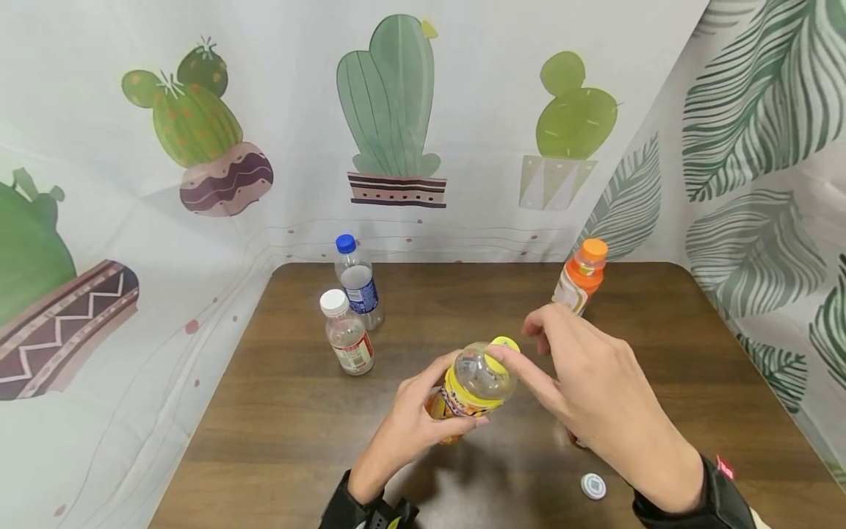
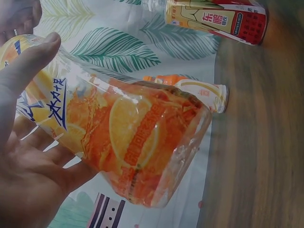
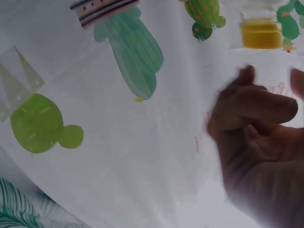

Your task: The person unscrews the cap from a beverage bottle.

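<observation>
My left hand (image 1: 413, 419) grips a clear plastic bottle (image 1: 472, 386) round its yellow and orange label, tilted above the table. In the left wrist view the bottle's label (image 2: 137, 128) shows orange slices. A yellow cap (image 1: 504, 354) sits on the bottle's mouth. My right hand (image 1: 595, 382) is beside this cap; its thumb overlaps the cap in the head view. In the right wrist view the loosely bent fingers (image 3: 266, 107) stand apart from the thumb and the yellow cap (image 3: 261, 34), with nothing between them.
A white-capped bottle (image 1: 350, 338) and a blue-capped bottle (image 1: 360, 286) stand at the left. Behind my right hand is an orange-capped bottle (image 1: 581, 275). A loose white cap (image 1: 593, 486) lies near the front. A red-labelled bottle (image 2: 218, 21) is mostly hidden by my right hand in the head view.
</observation>
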### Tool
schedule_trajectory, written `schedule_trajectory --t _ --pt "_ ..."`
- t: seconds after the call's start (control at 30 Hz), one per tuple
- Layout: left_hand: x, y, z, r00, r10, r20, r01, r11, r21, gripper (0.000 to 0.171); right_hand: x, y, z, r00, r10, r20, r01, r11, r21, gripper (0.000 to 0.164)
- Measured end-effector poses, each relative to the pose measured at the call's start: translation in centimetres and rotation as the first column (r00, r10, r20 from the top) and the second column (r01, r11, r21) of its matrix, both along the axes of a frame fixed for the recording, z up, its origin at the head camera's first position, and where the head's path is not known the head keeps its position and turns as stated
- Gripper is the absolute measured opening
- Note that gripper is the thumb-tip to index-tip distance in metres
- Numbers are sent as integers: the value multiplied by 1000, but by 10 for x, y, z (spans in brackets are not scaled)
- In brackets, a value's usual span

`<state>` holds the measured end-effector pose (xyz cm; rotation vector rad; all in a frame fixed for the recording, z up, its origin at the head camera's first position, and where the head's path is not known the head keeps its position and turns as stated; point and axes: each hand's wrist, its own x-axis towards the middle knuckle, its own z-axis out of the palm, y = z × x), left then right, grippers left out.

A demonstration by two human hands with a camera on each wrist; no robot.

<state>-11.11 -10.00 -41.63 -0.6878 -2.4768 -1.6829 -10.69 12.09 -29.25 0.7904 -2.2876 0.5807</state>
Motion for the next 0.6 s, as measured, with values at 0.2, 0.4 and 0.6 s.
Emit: schedule_trajectory --t 0.2,0.4,0.6 --pt "2 -1 1 1000 18 -22 -19 999 -30 74 0 -7 -7 999 -54 -11 54 996 68 46" --pt "2 0 1 1000 17 -26 -18 999 -46 73 -3 -10 -10 998 -43 -34 44 998 48 53" --pt "4 -1 2 1000 16 -8 -17 999 -48 73 -4 -11 -10 999 -4 -34 5 999 32 55"
